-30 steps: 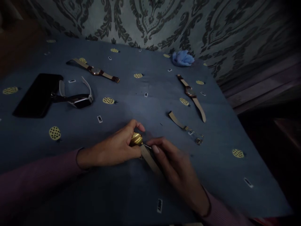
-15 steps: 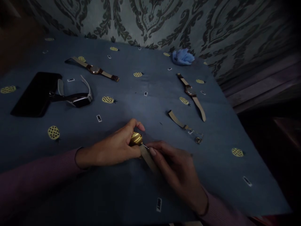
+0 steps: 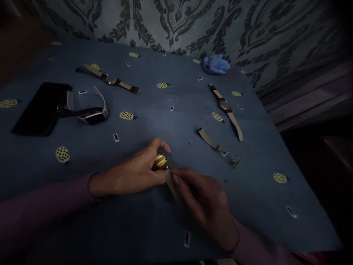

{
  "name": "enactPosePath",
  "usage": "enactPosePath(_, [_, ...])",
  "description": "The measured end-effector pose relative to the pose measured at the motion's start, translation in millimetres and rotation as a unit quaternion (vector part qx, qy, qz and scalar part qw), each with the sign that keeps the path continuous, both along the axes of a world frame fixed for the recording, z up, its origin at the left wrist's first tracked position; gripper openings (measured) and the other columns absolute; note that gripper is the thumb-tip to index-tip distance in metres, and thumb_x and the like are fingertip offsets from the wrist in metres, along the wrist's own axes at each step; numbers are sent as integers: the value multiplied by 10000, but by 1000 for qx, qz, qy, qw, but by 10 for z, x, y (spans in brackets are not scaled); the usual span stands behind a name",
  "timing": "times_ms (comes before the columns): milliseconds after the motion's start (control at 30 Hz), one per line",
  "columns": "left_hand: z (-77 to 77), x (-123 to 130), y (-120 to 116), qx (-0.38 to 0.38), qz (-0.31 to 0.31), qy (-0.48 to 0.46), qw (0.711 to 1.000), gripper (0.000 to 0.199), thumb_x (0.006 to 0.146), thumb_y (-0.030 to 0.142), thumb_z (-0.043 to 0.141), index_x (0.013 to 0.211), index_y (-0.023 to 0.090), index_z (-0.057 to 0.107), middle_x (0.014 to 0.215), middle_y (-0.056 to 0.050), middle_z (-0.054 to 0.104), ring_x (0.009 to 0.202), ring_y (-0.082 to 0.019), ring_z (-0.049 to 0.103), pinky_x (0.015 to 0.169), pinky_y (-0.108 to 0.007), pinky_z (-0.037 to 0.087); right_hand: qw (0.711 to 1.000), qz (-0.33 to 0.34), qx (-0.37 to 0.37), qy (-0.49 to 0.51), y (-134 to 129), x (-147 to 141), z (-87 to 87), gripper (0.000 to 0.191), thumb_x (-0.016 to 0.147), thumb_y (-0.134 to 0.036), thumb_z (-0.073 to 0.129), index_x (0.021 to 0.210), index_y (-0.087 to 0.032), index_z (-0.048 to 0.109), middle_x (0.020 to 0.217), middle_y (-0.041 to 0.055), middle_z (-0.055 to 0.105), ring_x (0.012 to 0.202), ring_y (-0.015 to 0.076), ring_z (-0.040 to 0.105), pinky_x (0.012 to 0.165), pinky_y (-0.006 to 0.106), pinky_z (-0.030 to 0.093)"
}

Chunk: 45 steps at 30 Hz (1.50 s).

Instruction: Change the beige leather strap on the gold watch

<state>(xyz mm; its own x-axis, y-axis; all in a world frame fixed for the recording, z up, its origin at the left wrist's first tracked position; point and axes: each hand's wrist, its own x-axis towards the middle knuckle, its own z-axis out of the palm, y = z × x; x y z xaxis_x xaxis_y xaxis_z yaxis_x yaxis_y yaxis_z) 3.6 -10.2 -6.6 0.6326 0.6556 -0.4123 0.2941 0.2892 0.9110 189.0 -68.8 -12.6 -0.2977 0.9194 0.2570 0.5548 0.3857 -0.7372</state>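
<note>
From where I stand, everything lies on a table (image 3: 143,129) spread with a blue, pineapple-printed cloth. The gold watch (image 3: 160,162) is near its front, inside the curl of the person's left hand (image 3: 132,171): the thumb grips the near side, while the index finger arches past the far side. Which face of its case is turned up, I can't tell. A pale strap (image 3: 171,186) slants from the case toward the right hand (image 3: 206,202), which pinches a thin metal tool (image 3: 170,171) between thumb and forefinger, its tip at the edge of the case.

To the left, a black phone (image 3: 41,110) lies flat, and a dark band (image 3: 70,112) runs from it to a smartwatch (image 3: 95,117) with a light, looped strap. Behind that stretches a brown-and-beige watch (image 3: 111,80); a similar watch (image 3: 224,105) lies on the right. Nearer than the latter is a loose strap piece (image 3: 209,140) with its metal clasp (image 3: 234,163) spread out. A crumpled blue cloth (image 3: 216,64) sits at the back, near the patterned wall (image 3: 176,22).
</note>
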Motion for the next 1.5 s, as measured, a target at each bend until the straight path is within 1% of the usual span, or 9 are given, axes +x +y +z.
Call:
enactPosePath(333, [1, -2, -1, 5, -4, -8, 1000, 337, 840, 170, 537, 1120, 268, 376, 694, 84, 405, 597, -90, 376, 525, -210, 357, 999, 5, -36, 11, 30, -19, 56, 184, 923, -136, 511, 841, -172, 672, 631, -10, 677, 490, 108, 611, 493, 217, 471])
enactPosePath(467, [0, 3, 6, -2, -4, -5, 1000, 333, 838, 169, 537, 1114, 268, 376, 694, 80, 408, 595, -93, 375, 517, -208, 351, 999, 13, -35, 1, 47, -8, 64, 209, 923, -135, 503, 815, -177, 677, 608, -9, 660, 471, 111, 585, 490, 230, 467])
enactPosePath(600, [3, 2, -3, 1, -3, -9, 1000, 328, 841, 161, 529, 1109, 277, 380, 698, 80, 407, 600, -94, 376, 528, -208, 349, 1000, 18, -23, 1, 60, 11, 50, 209, 922, -141, 503, 829, -175, 687, 596, -10, 649, 455, 112, 564, 478, 238, 460])
enactPosePath(733, [15, 3, -1, 2, -4, 1, 1000, 335, 838, 162, 535, 1113, 275, 381, 703, 77, 421, 605, -97, 388, 529, -207, 356, 999, 25, -31, 8, 48, 17, 41, 199, 915, -111, 509, 860, -171, 691, 651, 5, 684, 507, 122, 608, 508, 240, 470])
enactPosePath(867, [-4, 3, 4, 5, 1, -7, 1000, 329, 845, 169, 536, 1117, 268, 381, 711, 76, 422, 604, -95, 389, 533, -209, 354, 998, 3, -56, 18, 10, 0, 32, 188, 926, -121, 508, 897, -171, 687, 638, -13, 671, 514, 118, 628, 506, 229, 467])
enactPosePath(1000, [-37, -4, -3, 4, 3, -24, 1000, 327, 854, 179, 535, 1128, 264, 377, 712, 76, 410, 598, -93, 374, 529, -209, 345, 996, -18, -71, 44, -18, -21, 28, 181, 930, -145, 504, 887, -178, 676, 646, -19, 673, 524, 112, 627, 511, 222, 471])
enactPosePath(1100, [-31, -5, -4, 2, 3, -24, 1000, 322, 858, 195, 545, 1124, 265, 379, 700, 80, 408, 590, -91, 370, 517, -205, 337, 994, -31, -90, 60, -21, -31, 35, 178, 935, -165, 503, 880, -185, 671, 659, -18, 679, 541, 114, 629, 510, 220, 472])
enactPosePath(1267, [-14, 3, 7, -2, 1, -12, 1000, 315, 862, 195, 547, 1121, 271, 384, 684, 84, 401, 571, -85, 363, 494, -199, 324, 988, -44, -126, 71, -18, -53, 49, 183, 947, -206, 501, 862, -185, 661, 617, -26, 638, 534, 116, 610, 490, 214, 460])
enactPosePath(1500, [-44, -3, 5, 9, -1, -15, 1000, 304, 877, 191, 535, 1123, 279, 380, 686, 88, 393, 573, -81, 348, 495, -196, 329, 986, -58, -135, 81, -10, -75, 73, 211, 949, -216, 499, 808, -177, 651, 622, -17, 640, 530, 113, 600, 485, 209, 447])
